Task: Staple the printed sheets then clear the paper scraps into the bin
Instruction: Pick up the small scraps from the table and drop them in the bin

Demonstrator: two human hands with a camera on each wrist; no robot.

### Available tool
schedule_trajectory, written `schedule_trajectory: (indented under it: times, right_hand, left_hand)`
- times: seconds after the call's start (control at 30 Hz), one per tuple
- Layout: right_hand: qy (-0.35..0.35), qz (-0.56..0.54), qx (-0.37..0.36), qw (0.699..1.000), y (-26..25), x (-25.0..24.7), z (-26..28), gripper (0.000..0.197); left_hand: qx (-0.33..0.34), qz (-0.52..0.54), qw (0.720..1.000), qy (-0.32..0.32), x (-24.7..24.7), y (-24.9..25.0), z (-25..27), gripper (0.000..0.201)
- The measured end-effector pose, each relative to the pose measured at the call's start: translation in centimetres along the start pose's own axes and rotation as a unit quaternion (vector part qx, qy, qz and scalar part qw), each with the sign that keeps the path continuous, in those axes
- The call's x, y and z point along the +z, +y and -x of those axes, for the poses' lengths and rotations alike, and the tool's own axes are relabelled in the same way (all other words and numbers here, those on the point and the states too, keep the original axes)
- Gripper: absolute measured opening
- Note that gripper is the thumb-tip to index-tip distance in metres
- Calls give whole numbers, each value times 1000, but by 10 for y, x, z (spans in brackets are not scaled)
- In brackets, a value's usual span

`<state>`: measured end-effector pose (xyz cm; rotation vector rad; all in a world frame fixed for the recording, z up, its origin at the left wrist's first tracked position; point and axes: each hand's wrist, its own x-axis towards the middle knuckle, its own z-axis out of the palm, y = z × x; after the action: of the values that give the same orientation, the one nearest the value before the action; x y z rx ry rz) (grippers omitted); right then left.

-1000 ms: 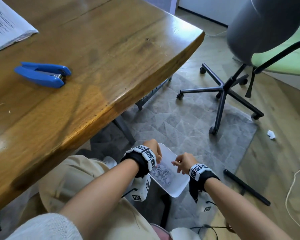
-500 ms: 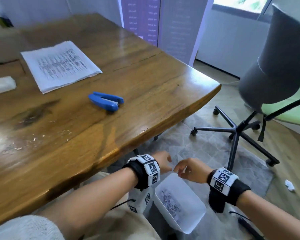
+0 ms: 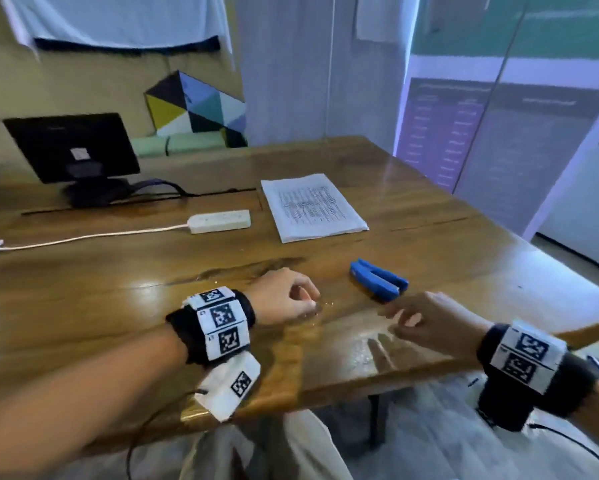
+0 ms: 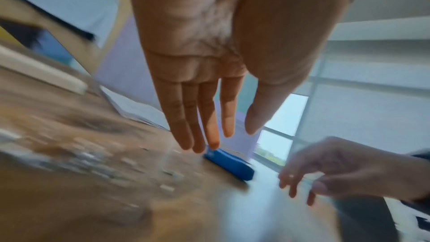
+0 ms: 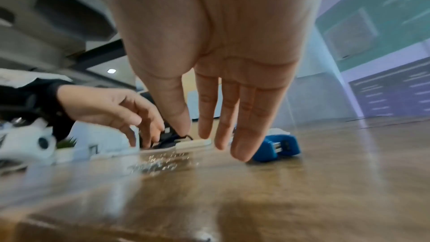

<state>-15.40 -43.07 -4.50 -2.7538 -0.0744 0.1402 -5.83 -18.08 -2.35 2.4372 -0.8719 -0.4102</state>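
Note:
The stack of printed sheets (image 3: 312,207) lies flat at the back middle of the wooden table (image 3: 464,244). In front of it lies the blue stapler (image 3: 377,279) (image 5: 277,147). Tiny paper scraps (image 5: 160,163) (image 3: 320,306) are strewn on the wood near the front edge. My left hand (image 3: 308,299) (image 4: 223,139) hovers low over the scraps, fingers extended, holding nothing. My right hand (image 3: 395,320) (image 5: 209,144) is just right of them, beside the stapler's near end, fingers straight and empty. The bin is out of view.
A white power strip (image 3: 220,221) with its cable lies left of the sheets. A dark monitor (image 3: 73,147) stands at the back left. The table's right edge runs close to my right wrist. Both wrist views are motion-blurred.
Both hands have risen from over the white bin on the floor to the tabletop near the scraps. My head has lifted from the floor to the table.

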Motion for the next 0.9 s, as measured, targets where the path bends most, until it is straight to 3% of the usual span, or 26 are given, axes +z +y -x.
schedule_trajectory:
  times: [0.13,0.2,0.27,0.37,0.43,0.53,0.67,0.77,0.8,0.9]
  right_hand:
    - [-92,120,-22,988,-30,21,-40,52]
    - [-117,140,-18,983,-39,27,-61,82]
    - [-133,163,-12,978,-44,29,-81,104]
    - [-138,184,5,973,-59,29,-97,89]
    - [-153,201,6,968,-68,34,-101,99]
    - [-175,209,-19,962,-78,48,-107,120]
    - [-178,209,-78,958,-103,62,-106,111]
    - [-187,212,-105,953,-123,71,-109,109]
    - [-196,212,-115,950,-129,74,-111,114]
    - [-242,200,-142,939,-143,77,-114,119]
  left_hand:
    - [-67,-106,988,92,-42,-72,14,31]
    - [-107,-155,974,121,-59,-110,18,35]
    - [-163,-184,964,101,-73,-144,17,45]
    - [-240,-195,951,22,-77,-171,15,69]
    - [-256,-211,943,-33,-68,-172,16,78]
    - [-223,-235,942,-91,-52,-161,16,85]
    - [-191,-260,938,-123,-43,-145,13,94]
    - [-145,-266,941,-149,-36,-133,15,129]
    - [-128,-267,942,-159,-31,-128,17,128]
    - [-72,-256,945,-190,-15,-112,29,94]
